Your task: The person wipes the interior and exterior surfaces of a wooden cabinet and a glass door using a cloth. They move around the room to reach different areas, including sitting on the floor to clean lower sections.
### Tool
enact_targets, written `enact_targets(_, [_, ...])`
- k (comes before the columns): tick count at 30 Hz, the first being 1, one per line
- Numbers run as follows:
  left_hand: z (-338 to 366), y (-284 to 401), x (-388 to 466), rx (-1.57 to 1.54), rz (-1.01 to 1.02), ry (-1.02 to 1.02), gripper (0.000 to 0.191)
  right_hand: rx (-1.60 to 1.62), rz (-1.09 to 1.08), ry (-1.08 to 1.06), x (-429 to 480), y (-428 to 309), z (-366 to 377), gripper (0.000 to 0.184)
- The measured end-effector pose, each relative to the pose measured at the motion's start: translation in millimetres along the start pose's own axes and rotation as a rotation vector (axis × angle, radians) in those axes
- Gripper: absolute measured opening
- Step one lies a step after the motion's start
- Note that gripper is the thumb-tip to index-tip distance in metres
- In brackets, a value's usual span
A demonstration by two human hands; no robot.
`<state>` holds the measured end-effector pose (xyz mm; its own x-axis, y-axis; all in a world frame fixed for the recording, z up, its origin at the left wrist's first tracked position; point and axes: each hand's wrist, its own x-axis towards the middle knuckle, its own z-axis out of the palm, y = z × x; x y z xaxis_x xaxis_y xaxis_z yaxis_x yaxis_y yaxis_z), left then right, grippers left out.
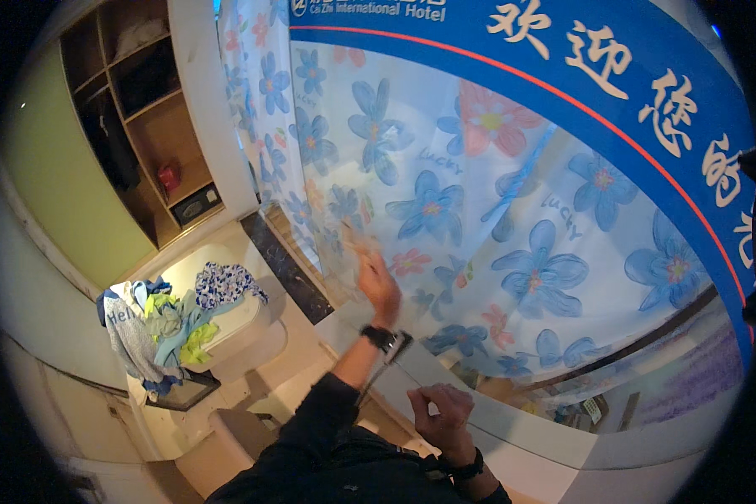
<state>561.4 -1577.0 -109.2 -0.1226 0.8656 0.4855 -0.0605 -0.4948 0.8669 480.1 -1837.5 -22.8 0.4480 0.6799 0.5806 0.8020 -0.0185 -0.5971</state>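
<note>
A translucent curtain (435, 208) with blue and pink flowers hangs before me. My left hand (376, 283), blurred and wearing a black watch (381, 338) at its wrist, reaches up against or just before its left part; whether it grips the fabric is unclear. Lower right, my right hand (442, 412) is curled with thumb and fingertips together, a dark band at its wrist. Nothing shows in it. It is above a pale ledge (409, 390), below the curtain's lower edge.
At left, a pile of clothes (176, 321) lies on a white rounded table (242, 321). Behind it stands an open wooden wardrobe (164, 138) with a red item and a black safe. A blue banner (579, 82) bearing writing arches at top right. A beige chair (239, 435) is lower left.
</note>
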Motion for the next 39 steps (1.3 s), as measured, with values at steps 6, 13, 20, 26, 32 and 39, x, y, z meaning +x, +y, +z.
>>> enact_targets(6, [-38.4, 74.2, -146.8, -0.164, 0.046, -0.408, 0.039, 0.082, -0.105, 0.019, 11.4, -0.5, 15.7, 0.01])
enact_targets(13, [3.4, 76.5, -65.8, -0.363, 0.017, -0.156, 0.041, 0.077, -0.113, -0.067, 17.0, -4.9, 24.3, 0.012])
enact_targets(20, [21.8, 27.5, 115.0, -0.119, 0.127, 0.095, 0.027, 0.052, -0.105, -0.098, 15.3, -9.0, 27.0, 0.014])
enact_targets(26, [17.3, 35.7, 122.9, -0.251, 0.053, 0.096, 0.027, 0.054, -0.086, -0.027, 4.2, -2.4, 24.4, 0.014])
enact_targets(32, [-5.4, 73.1, -31.3, -0.385, -0.076, -0.184, 0.025, 0.062, -0.113, -0.117, -17.5, -0.6, 10.2, 0.016])
enact_targets(39, [-14.3, 95.7, -206.3, -0.331, 0.322, -0.386, 0.017, -0.004, -0.041, -0.012, -55.6, 4.0, -38.5, 0.014])
